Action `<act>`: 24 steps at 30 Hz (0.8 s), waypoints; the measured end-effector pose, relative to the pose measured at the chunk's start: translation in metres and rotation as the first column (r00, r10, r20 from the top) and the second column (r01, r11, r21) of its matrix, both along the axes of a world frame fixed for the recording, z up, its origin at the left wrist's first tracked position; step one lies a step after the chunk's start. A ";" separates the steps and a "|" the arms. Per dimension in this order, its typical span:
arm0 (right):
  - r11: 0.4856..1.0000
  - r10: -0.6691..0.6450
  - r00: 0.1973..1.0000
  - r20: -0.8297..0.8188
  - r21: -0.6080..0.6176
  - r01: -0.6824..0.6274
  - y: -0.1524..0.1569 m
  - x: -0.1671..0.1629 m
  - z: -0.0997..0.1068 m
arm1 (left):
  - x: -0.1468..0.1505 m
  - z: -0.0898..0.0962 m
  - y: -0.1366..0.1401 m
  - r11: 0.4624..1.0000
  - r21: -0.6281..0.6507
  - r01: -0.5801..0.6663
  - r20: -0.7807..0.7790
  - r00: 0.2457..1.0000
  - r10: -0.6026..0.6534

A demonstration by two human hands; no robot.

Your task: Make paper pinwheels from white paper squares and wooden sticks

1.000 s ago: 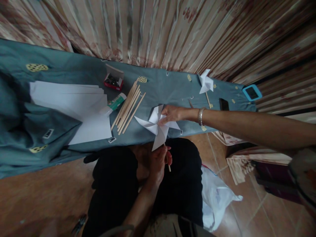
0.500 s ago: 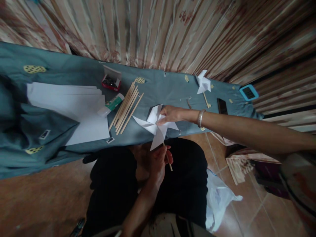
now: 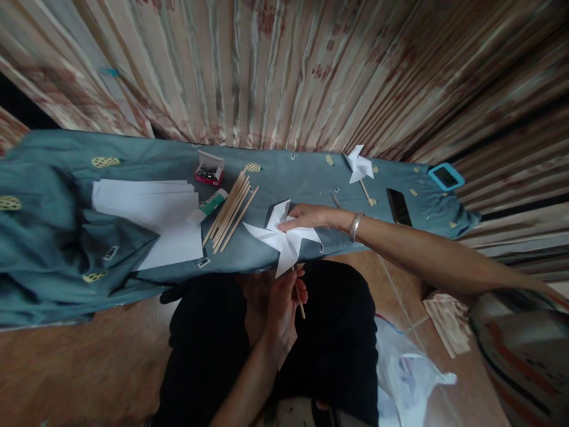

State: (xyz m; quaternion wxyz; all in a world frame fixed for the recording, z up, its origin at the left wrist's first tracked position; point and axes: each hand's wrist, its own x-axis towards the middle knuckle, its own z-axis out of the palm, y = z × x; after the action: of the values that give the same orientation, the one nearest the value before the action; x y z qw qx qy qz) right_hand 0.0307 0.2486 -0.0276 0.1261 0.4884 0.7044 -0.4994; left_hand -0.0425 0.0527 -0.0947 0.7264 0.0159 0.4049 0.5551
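A white paper pinwheel [image 3: 288,248] on a thin wooden stick [image 3: 299,293] is in front of me, over the near edge of the cloth-covered table. My left hand [image 3: 284,290] is closed around the stick below the blades, and the stick's lower end sticks out past the fingers. From the right, my right hand [image 3: 311,216], with a bracelet at its wrist, grips the pinwheel by its blades, the thumb lying close to the centre. Its other fingers are partly hidden by the paper.
White paper sheets [image 3: 173,234], a glue stick [image 3: 213,203], wooden sticks [image 3: 231,207] and a red box of small dark metal pieces [image 3: 210,172] lie to the left. Right are another pinwheel [image 3: 359,166], a phone [image 3: 399,207] and a blue-framed device [image 3: 446,177].
The view has tilted, so the table sits lower in it. Both hands keep hold of the pinwheel and its stick; the right thumb lies flatter near the pinwheel's centre.
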 end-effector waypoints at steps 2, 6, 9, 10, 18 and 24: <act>0.999 -0.047 0.999 -0.017 -0.015 0.047 -0.002 0.001 0.003 | 0.000 0.000 0.000 1.000 0.005 -0.010 0.007 1.000 0.010; 0.985 -0.167 0.984 -0.068 -0.042 0.164 -0.003 0.005 0.006 | -0.001 0.001 0.000 1.000 0.005 -0.008 0.026 1.000 0.008; 0.974 -0.223 0.966 -0.128 -0.060 0.217 -0.002 0.011 0.006 | -0.001 0.003 0.000 1.000 0.018 -0.013 0.041 0.999 0.012; 0.972 -0.234 0.960 -0.153 -0.056 0.228 -0.002 0.014 0.005 | -0.002 0.004 0.000 1.000 0.022 -0.016 0.044 0.999 0.015; 0.875 -0.442 0.802 -0.402 0.004 0.484 -0.013 0.033 0.000 | -0.011 0.019 0.003 0.999 0.051 -0.017 0.041 0.999 0.015; 0.536 -0.483 0.599 -0.639 0.325 0.779 -0.059 0.051 0.000 | -0.020 0.040 0.010 0.991 0.120 -0.054 0.051 0.998 0.048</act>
State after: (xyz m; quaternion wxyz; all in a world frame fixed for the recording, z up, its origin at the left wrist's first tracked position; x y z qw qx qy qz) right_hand 0.0816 0.1893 -0.0277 -0.4012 0.5910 0.5915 -0.3741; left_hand -0.0628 0.0629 -0.0550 0.7191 0.0363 0.3532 0.5974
